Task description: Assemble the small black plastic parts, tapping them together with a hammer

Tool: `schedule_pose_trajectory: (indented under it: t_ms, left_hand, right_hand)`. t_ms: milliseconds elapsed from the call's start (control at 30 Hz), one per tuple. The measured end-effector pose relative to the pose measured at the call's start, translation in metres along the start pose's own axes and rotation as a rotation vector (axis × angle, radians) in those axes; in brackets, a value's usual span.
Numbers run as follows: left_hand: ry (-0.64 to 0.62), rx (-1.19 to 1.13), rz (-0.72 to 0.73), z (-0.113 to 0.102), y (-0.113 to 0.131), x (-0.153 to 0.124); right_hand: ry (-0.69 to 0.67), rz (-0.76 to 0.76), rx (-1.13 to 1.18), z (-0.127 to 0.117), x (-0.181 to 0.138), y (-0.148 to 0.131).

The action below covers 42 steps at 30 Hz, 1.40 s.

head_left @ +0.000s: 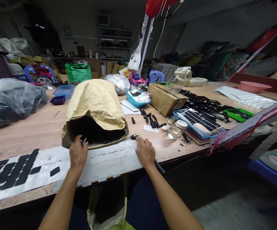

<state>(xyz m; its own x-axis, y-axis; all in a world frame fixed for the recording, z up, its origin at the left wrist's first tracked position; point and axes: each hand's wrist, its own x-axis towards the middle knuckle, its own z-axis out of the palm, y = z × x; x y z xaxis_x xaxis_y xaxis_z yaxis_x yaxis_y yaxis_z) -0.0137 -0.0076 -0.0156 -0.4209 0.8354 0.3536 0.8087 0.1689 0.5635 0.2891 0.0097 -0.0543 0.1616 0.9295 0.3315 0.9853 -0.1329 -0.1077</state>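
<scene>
A yellow woven sack [94, 102] lies on the table with its mouth towards me, full of dark pieces that I cannot make out singly. At the left of that mouth, my left hand [78, 151] is closed on a small black piece [84, 141]. My right hand [146, 152] grips a small hammer [135, 136] with a yellow-tipped head; its black handle end sticks out below the fist, over the table's edge. Under both hands lies a white board [112, 159] with dark marks. Left of it, black rounded patches [24, 167] lie on a white sheet.
Several black parts [151, 120] lie loose right of the sack. Beyond them stand a cardboard box [164, 99], a clear jar [174, 131], a blue tray [196, 124] and a black heap [201, 102]. A large plastic bag [11, 100] sits at left.
</scene>
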Motion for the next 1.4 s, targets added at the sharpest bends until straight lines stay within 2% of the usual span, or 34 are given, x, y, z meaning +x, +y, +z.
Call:
schedule_pose_trajectory:
  t_ms: [67, 200, 367, 733, 800, 900, 967, 1067, 1200, 1400]
  left_hand:
    - [-0.078, -0.155, 0.08, 0.006, 0.011, -0.02]
    - [-0.366, -0.331, 0.227, 0.025, 0.036, -0.05]
    - [-0.526, -0.315, 0.314, 0.034, 0.042, -0.049]
    - [-0.547, -0.265, 0.334, 0.036, 0.036, -0.044]
    - [-0.551, -0.266, 0.33, 0.036, 0.037, -0.044]
    - [-0.549, -0.271, 0.322, 0.037, 0.036, -0.044]
    - [-0.545, -0.272, 0.321, 0.038, 0.036, -0.044]
    - [-0.531, -0.276, 0.32, 0.039, 0.036, -0.045]
    - [-0.521, -0.278, 0.314, 0.041, 0.036, -0.046]
    - [-0.512, -0.283, 0.307, 0.042, 0.036, -0.046]
  right_hand:
    - [0.0, 0.004, -0.001, 0.0, 0.0, 0.0]
    - [-0.003, 0.002, -0.001, -0.001, 0.0, 0.0]
    - [-0.004, 0.003, 0.008, 0.0, -0.001, 0.0]
    - [-0.069, 0.034, 0.103, -0.009, 0.002, 0.002]
    - [-0.057, 0.063, 0.222, -0.016, -0.003, 0.001]
    - [-0.012, 0.054, 0.532, -0.031, -0.02, -0.006]
    - [-0.065, -0.025, 0.747, -0.04, -0.035, -0.015]
    - [-0.146, -0.126, 0.899, -0.049, -0.056, -0.032]
    - [-0.143, -0.19, 0.845, -0.051, -0.071, -0.046]
    - [-0.171, -0.185, 0.739, -0.05, -0.07, -0.048]
